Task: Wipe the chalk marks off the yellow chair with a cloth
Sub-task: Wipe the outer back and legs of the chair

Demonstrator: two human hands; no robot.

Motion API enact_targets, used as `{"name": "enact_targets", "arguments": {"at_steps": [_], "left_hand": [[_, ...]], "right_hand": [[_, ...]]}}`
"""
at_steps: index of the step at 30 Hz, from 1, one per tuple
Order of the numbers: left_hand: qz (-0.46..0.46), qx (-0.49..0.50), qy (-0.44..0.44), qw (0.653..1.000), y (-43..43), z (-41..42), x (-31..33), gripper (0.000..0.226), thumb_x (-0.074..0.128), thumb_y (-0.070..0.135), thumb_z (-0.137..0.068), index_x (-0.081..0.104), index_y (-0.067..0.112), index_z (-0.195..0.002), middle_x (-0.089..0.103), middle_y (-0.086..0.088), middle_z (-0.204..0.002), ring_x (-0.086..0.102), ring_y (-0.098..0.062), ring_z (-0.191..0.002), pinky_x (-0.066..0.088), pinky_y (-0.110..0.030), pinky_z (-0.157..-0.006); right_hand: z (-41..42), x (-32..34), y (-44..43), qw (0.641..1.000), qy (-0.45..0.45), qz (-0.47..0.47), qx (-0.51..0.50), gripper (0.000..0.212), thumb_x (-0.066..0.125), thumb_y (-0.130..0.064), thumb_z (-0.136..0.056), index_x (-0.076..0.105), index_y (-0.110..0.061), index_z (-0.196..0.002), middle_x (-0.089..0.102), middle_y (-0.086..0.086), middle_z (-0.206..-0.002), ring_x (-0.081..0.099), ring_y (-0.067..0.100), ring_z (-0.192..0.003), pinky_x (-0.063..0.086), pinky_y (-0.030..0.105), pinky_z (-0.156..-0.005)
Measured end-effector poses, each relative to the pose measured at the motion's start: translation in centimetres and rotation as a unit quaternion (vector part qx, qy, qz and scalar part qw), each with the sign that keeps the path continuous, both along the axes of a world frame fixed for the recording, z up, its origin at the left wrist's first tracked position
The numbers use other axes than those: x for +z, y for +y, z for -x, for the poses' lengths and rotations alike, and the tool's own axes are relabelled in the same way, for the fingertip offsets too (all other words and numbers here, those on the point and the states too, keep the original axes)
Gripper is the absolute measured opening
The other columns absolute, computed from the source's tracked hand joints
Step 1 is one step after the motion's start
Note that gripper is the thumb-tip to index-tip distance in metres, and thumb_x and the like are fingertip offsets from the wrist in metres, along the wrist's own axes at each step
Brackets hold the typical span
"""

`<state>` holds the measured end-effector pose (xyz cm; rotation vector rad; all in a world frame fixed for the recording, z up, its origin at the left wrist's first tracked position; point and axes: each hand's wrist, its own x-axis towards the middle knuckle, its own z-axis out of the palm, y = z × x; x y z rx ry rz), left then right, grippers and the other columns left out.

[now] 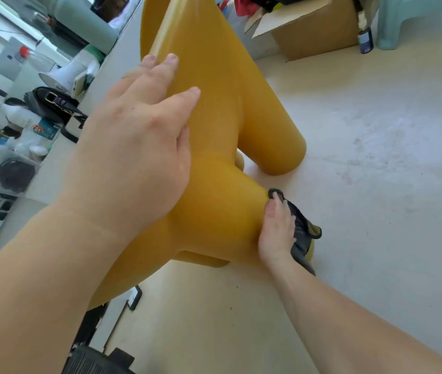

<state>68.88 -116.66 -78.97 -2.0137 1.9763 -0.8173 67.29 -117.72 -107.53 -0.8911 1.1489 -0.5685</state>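
A pale, scuffed floor [376, 184] fills the right half and bottom of the frame. The yellow chair [214, 103], a smooth moulded form with thick rounded legs, runs from top centre down toward lower left, with one stubby leg ending on the floor at centre right. The left hand [139, 147] comes in from the lower left on a bare forearm and lies flat on the chair's upper surface at centre. Its fingers are straight and slightly spread, pressing on the plastic and curling round nothing. An open cardboard box [314, 31] stands on the floor at upper right, with a pale green plastic stool [416, 17] in the corner beside it. Shelves of clutter line the upper left, among them a black bag [52, 103]. The right hand [276, 228], reaching in from the lower right, sits low on the chair's near leg just right of centre. Its fingers are laid out fairly straight and close together, pressing a dark grey cloth [302, 236] against the yellow surface. The thumb is hidden, and loose cloth bunches out to the right of the hand. A small dark blue bottle [365, 39] stands just right of the box.
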Motion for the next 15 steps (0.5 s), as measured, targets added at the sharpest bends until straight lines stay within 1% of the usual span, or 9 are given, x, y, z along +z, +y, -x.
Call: {"name": "enact_targets", "arguments": {"at_steps": [2,4,6,7,10,12,13,14,15], "left_hand": [[0.001,-0.008,0.002,1.000,0.6,-0.8,-0.2,0.041,0.050,0.011,-0.097,0.060,0.006,-0.136,0.047,-0.021,-0.150,0.040,-0.038,-0.143,0.026,-0.042,-0.120],[0.007,-0.015,0.006,1.000,1.7,-1.8,0.0,0.040,0.049,0.010,-0.097,0.061,0.006,-0.135,0.049,-0.019,-0.149,0.040,-0.035,-0.143,0.027,-0.041,-0.121],[0.015,-0.017,0.043,0.999,3.3,-2.6,0.3,0.040,0.046,0.009,-0.098,0.060,0.006,-0.136,0.050,-0.015,-0.149,0.040,-0.030,-0.144,0.029,-0.039,-0.121],[0.022,-0.015,0.078,0.997,4.1,-2.9,0.5,0.041,0.046,0.007,-0.098,0.060,0.006,-0.136,0.051,-0.013,-0.149,0.041,-0.026,-0.144,0.030,-0.038,-0.121],[0.052,0.002,0.154,0.987,6.2,-3.2,1.4,0.043,0.047,0.003,-0.098,0.057,0.008,-0.140,0.050,-0.007,-0.150,0.043,-0.018,-0.142,0.031,-0.027,-0.119],[0.071,0.031,0.138,0.987,7.7,-4.0,1.4,0.045,0.051,0.009,-0.099,0.052,0.010,-0.144,0.051,-0.006,-0.148,0.046,-0.020,-0.139,0.031,-0.022,-0.116],[0.087,0.057,0.114,0.988,8.6,-4.5,1.4,0.042,0.051,0.018,-0.101,0.054,0.010,-0.142,0.056,-0.007,-0.143,0.051,-0.024,-0.133,0.037,-0.026,-0.111],[0.108,0.090,0.080,0.987,9.6,-5.1,1.3,0.039,0.050,0.031,-0.102,0.061,0.010,-0.133,0.064,-0.010,-0.129,0.058,-0.029,-0.119,0.045,-0.035,-0.100],[0.130,0.128,0.046,0.982,10.7,-5.7,1.1,0.043,0.045,0.044,-0.102,0.068,0.010,-0.112,0.069,-0.011,-0.105,0.062,-0.032,-0.097,0.047,-0.040,-0.080]], "right_hand": [[-0.5,3.2,2.3,0.999,-0.002,0.043,-0.002,0.098,0.003,-0.074,-0.069,0.022,-0.039,-0.158,0.011,-0.010,-0.170,-0.001,0.027,-0.157,0.004,0.067,-0.120],[-0.8,7.4,5.6,0.987,-0.050,0.153,0.026,0.096,0.006,-0.076,-0.076,0.005,-0.033,-0.162,-0.007,-0.013,-0.170,-0.017,0.022,-0.156,-0.006,0.061,-0.122],[-1.2,11.4,9.1,0.946,-0.114,0.294,0.069,0.094,0.004,-0.083,-0.084,-0.009,-0.031,-0.162,-0.023,-0.016,-0.167,-0.030,0.019,-0.152,-0.018,0.053,-0.121],[-1.5,12.5,10.2,0.926,-0.129,0.346,0.082,0.091,0.003,-0.082,-0.087,-0.012,-0.032,-0.161,-0.026,-0.016,-0.166,-0.032,0.019,-0.151,-0.020,0.052,-0.120],[-3.1,11.6,9.7,0.881,-0.092,0.460,0.064,0.080,0.005,-0.076,-0.093,-0.008,-0.035,-0.160,-0.017,-0.013,-0.169,-0.019,0.022,-0.156,-0.006,0.061,-0.122],[-3.9,9.1,8.3,0.863,-0.064,0.500,0.039,0.075,0.008,-0.076,-0.094,-0.004,-0.042,-0.160,-0.008,-0.011,-0.170,-0.008,0.023,-0.157,0.005,0.067,-0.119],[-4.1,8.2,8.2,0.870,-0.057,0.489,0.029,0.075,0.009,-0.077,-0.093,-0.003,-0.044,-0.159,-0.005,-0.009,-0.171,-0.007,0.024,-0.157,0.007,0.068,-0.118],[-4.3,7.9,8.4,0.883,-0.054,0.465,0.023,0.076,0.010,-0.079,-0.092,-0.004,-0.044,-0.159,-0.004,-0.007,-0.171,-0.007,0.026,-0.157,0.005,0.069,-0.118],[-4.5,8.2,9.1,0.896,-0.050,0.441,0.020,0.078,0.009,-0.080,-0.091,-0.006,-0.043,-0.159,-0.006,-0.005,-0.171,-0.010,0.027,-0.157,0.002,0.070,-0.118]]}}
